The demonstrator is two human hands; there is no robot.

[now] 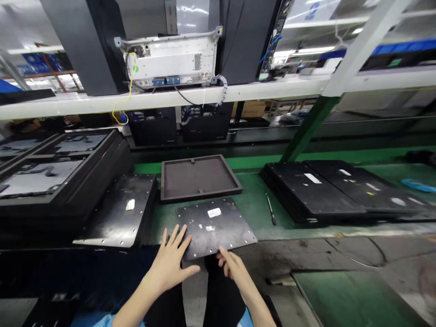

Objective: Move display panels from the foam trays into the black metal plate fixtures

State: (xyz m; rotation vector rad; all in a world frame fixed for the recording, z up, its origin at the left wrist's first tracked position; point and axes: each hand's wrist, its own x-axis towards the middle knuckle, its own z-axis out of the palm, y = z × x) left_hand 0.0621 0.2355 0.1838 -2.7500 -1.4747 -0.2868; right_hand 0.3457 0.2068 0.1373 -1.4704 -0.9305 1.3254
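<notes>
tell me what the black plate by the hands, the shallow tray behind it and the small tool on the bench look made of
Black plate: perhaps painted metal or stiff plastic; smooth, faintly shiny, with holes near its edges. Shallow tray: likely dense foam; matt, with a thick rim. Small tool: shaft seemingly bare metal, given its silvery glint.

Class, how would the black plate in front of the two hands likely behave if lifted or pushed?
The black plate is probably stiff: its near edge juts past the bench without visible sag. Its smooth, faintly shiny face suggests it may be slippery. Pulled much farther off the bench, it could tip.
</notes>
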